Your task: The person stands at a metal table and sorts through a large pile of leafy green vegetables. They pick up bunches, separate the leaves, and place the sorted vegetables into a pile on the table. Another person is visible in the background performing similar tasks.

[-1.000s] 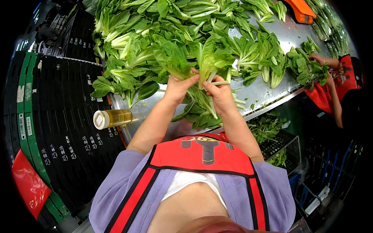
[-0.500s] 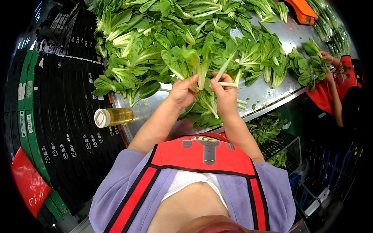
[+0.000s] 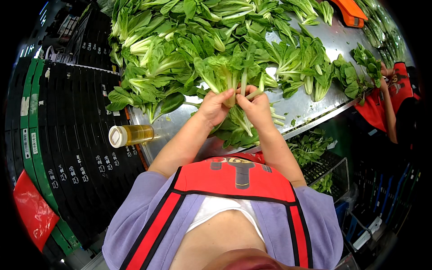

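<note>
My left hand (image 3: 214, 108) is closed around the pale base of a head of leafy greens (image 3: 221, 73), its leaves pointing away from me. Against that base, my right hand (image 3: 255, 107) pinches one or more loose leaf stalks (image 3: 244, 80), with the fingertips of both hands nearly touching. Part of the stalks is hidden by my right fingers. Under my hands, at the table's near edge, lie more greens (image 3: 240, 123). Beyond them spreads a large heap of similar leafy heads (image 3: 157, 58).
On the metal table (image 3: 330, 54), a bottle of yellow liquid (image 3: 137, 135) lies at left. Black crates (image 3: 85, 135) stack beside it. A crate of greens (image 3: 321, 166) sits low at right. Another person's hand (image 3: 386, 71) holds greens at far right. An orange object (image 3: 351, 15) lies at the back.
My right hand has moved left toward my left hand, bringing the stalks up against the head's base. The stalk has turned more upright. At far right, the other person's greens have shifted slightly.
</note>
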Demonstrator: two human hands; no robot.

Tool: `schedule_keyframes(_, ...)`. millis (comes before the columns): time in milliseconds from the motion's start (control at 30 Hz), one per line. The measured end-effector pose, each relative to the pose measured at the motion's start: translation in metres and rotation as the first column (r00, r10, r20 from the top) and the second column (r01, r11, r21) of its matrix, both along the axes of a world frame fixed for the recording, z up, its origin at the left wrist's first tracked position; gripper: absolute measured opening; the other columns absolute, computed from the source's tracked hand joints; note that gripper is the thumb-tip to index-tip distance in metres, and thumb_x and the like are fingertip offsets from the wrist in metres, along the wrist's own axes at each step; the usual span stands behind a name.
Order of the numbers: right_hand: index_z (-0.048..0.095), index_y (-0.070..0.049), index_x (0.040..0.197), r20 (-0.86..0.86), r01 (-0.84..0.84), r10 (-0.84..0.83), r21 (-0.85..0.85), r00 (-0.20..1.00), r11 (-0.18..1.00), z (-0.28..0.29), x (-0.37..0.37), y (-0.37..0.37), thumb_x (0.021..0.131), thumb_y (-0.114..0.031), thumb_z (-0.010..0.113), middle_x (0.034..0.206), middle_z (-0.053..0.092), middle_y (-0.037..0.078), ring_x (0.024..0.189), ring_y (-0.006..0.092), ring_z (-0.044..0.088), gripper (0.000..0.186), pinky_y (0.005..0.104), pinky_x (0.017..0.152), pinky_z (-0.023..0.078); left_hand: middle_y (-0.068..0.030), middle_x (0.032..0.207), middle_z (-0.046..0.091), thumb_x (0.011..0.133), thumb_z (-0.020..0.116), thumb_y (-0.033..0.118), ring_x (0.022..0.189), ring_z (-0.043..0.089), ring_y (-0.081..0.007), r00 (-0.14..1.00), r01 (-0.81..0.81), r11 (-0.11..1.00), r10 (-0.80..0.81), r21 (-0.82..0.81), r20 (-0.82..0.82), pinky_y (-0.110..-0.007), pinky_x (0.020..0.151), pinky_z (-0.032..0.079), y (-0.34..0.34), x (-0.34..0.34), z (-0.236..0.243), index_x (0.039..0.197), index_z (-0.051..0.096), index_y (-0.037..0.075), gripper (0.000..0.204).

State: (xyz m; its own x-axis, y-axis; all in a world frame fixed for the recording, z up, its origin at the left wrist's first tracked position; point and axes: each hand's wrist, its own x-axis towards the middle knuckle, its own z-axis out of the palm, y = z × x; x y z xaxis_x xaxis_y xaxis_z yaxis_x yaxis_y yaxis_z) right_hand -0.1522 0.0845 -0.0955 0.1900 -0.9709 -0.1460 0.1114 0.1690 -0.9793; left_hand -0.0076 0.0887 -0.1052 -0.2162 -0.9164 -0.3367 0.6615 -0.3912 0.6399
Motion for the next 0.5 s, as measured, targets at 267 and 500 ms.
schedule_keyframes(267,0.060,0.002,0.092,-0.008,-0.056,0.056,-0.036,0.998,0.998,0.008,0.001,-0.007,0.076,-0.011,0.063,0.078,0.062,0.005,0.071,0.0082,0.056,0.021,0.0225,0.066,0.045,-0.0105,0.105,0.059,0.084,0.058,0.013,0.098,0.055,-0.0204,0.992,0.012,0.995,0.000,0.099,-0.122,-0.036,0.091,0.040,-0.007,-0.004,0.001,0.110,0.053,-0.001,0.030)
schedule_keyframes(500,0.055,0.000,0.094,0.209,0.027,-0.033,0.032,0.977,0.999,-0.007,-0.006,-0.021,0.082,-0.012,0.058,0.087,0.063,0.007,0.076,0.0120,0.058,0.017,0.0252,0.066,0.046,-0.0077,0.107,0.058,0.085,0.054,0.007,0.105,0.053,-0.0241,0.948,-0.132,0.989,0.147,0.072,-0.282,-0.041,0.091,0.043,-0.012,0.002,-0.001,0.101,0.053,0.011,0.017)
